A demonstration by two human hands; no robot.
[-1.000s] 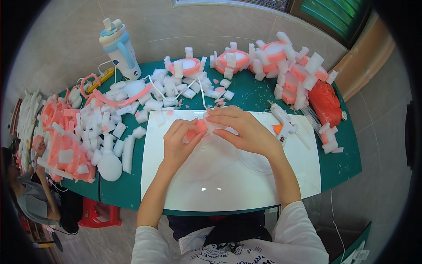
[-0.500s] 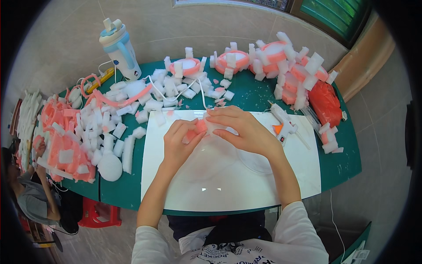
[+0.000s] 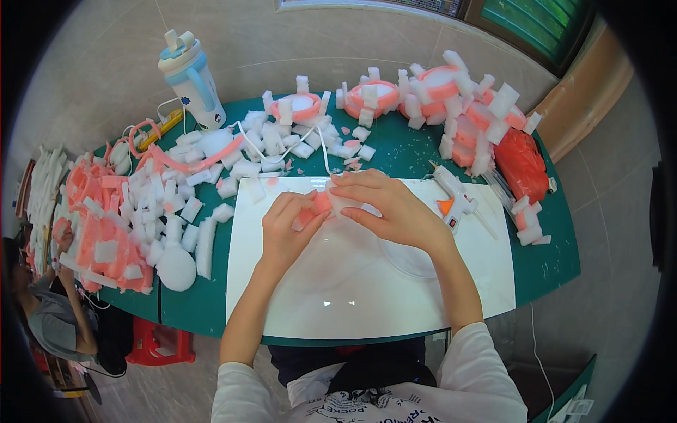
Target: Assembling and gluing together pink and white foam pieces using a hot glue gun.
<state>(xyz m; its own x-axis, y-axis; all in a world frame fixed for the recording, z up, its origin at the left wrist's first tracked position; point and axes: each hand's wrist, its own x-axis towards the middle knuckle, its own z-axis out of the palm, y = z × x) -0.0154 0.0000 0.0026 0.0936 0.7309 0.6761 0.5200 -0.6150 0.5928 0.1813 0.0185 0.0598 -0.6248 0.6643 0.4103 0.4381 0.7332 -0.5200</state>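
Over the far part of a white board (image 3: 367, 303), my two hands meet at a small pink and white foam piece (image 3: 321, 202). My left hand (image 3: 288, 222) is closed, its fingers pinching the pink part. From the other side, my right hand (image 3: 381, 208) curls round the white foam, thumb and fingers pressed to it. My fingers cover much of the piece, so its full shape is hidden. Right of my right hand lies a white hot glue gun (image 3: 457, 199) with an orange trigger.
Loose white foam blocks (image 3: 264, 137) and pink foam strips (image 3: 106, 236) heap up on the left. Pink foam rings with white blocks (image 3: 371, 96) line the back. A bottle (image 3: 194, 81) stands back left; a red plastic bag (image 3: 522, 163) lies right. Another person (image 3: 56, 310) sits far left.
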